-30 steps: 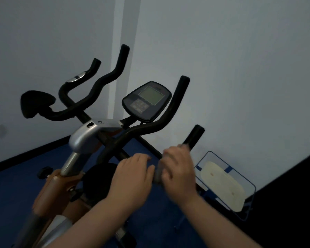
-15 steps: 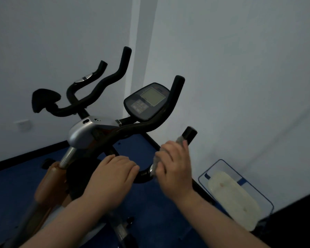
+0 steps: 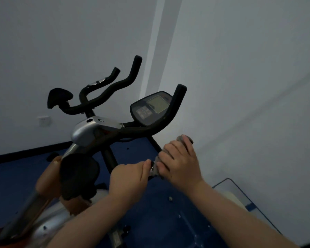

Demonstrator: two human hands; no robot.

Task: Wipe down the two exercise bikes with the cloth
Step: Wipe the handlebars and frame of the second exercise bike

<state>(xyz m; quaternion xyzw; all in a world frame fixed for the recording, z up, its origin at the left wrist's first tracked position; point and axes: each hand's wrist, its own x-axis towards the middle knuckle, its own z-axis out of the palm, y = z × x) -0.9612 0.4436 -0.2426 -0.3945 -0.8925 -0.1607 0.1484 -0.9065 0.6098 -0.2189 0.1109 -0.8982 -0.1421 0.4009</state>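
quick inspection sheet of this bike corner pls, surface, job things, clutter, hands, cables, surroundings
surface: blue floor, small specks on it.
job's things: near bike with console; second bike's handlebars behind it; grey cloth wrapped over the near bike's right handlebar end.
clutter: blue wire-framed holder with a pale pad, by the right wall.
hands: right hand grips the cloth round the bar; left hand grips the same bar just beside it.
cables: nothing seen.
surroundings: white walls, dark skirting, a wall socket at left; dim light.
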